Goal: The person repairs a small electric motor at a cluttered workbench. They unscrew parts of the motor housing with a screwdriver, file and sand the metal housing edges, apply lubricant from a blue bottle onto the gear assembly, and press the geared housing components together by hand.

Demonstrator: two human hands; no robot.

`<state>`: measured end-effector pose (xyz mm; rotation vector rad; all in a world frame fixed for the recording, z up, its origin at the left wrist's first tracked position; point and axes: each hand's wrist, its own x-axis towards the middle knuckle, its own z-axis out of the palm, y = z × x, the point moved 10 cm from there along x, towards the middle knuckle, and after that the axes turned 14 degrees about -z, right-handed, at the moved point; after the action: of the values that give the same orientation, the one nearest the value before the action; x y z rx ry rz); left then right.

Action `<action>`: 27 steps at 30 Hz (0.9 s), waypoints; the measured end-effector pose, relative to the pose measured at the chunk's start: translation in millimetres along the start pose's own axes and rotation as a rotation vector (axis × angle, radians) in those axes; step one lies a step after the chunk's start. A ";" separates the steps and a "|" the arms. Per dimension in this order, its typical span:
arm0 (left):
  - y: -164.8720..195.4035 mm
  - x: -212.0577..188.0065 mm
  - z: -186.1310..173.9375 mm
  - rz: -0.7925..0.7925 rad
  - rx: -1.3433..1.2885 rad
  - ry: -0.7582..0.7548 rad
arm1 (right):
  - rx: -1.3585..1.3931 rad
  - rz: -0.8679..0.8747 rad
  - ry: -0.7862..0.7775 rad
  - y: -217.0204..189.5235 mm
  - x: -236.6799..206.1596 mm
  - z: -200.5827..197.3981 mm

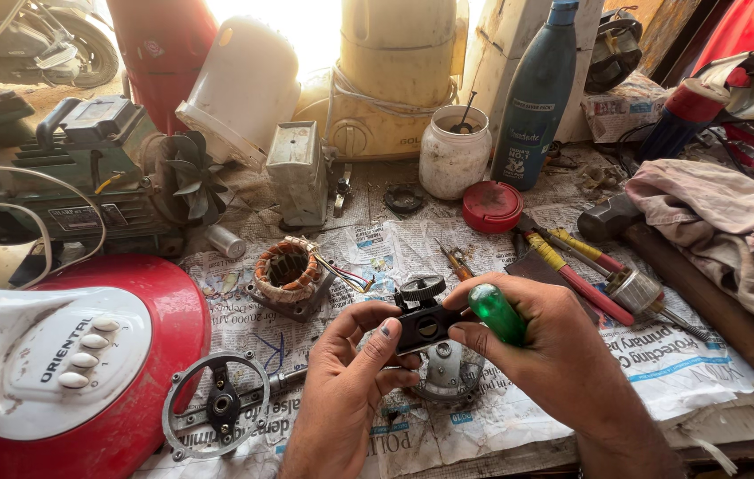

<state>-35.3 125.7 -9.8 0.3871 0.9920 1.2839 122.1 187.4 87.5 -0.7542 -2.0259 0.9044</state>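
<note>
My left hand (350, 368) grips a small black gearbox part (424, 324) with a toothed knob on top, held just above the newspaper-covered bench. My right hand (545, 346) is closed around a green-handled screwdriver (496, 312), whose shaft points left into the black part. Under both hands lies a round metal motor plate (448, 368). A copper-wound stator (288, 273) with coloured wires sits to the upper left of my hands.
A red and white fan base (66, 364) fills the lower left, with a round metal bracket (217, 406) beside it. Screwdrivers (572, 266), a red lid (491, 206), a white jar (453, 153), a blue bottle (536, 98) and a cloth (723, 222) lie to the right.
</note>
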 end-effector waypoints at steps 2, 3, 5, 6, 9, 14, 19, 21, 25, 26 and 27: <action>2.1 -1.5 0.4 0.048 0.056 0.020 | 0.006 0.041 0.012 2.6 -1.0 -0.6; 3.8 -2.3 0.4 0.073 0.083 0.030 | 0.008 0.060 0.018 3.8 -1.4 -1.0; 3.1 -2.6 -0.1 0.075 0.091 0.034 | -0.004 0.088 0.027 5.3 -2.3 -2.1; 2.7 -3.2 -0.4 0.076 0.094 0.036 | -0.011 0.103 0.032 6.2 -3.1 -2.5; 4.5 -3.5 4.2 0.108 0.107 0.002 | -0.033 0.029 0.031 -0.4 -0.7 -2.6; 6.0 -4.0 0.0 0.124 0.109 0.059 | -0.031 0.000 0.037 -0.7 0.4 0.7; 9.5 -3.8 -3.8 0.139 0.103 0.101 | -0.034 -0.034 0.014 -4.6 2.7 6.5; 10.1 -3.5 -5.5 0.136 0.095 0.111 | -0.040 -0.025 0.010 -5.4 3.4 7.3; 5.5 -1.5 -7.8 0.088 -0.025 0.091 | -0.121 0.015 0.028 -5.9 5.0 4.1; 5.5 -2.2 -7.5 0.091 -0.056 0.075 | -0.138 0.038 0.033 -4.7 4.8 2.9; 5.5 -2.7 -7.2 0.094 -0.087 0.058 | -0.155 0.062 0.039 -3.1 4.4 1.9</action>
<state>-44.2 122.9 -8.6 0.3339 0.9723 1.4253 117.6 188.3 90.9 -0.9162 -2.0647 0.7674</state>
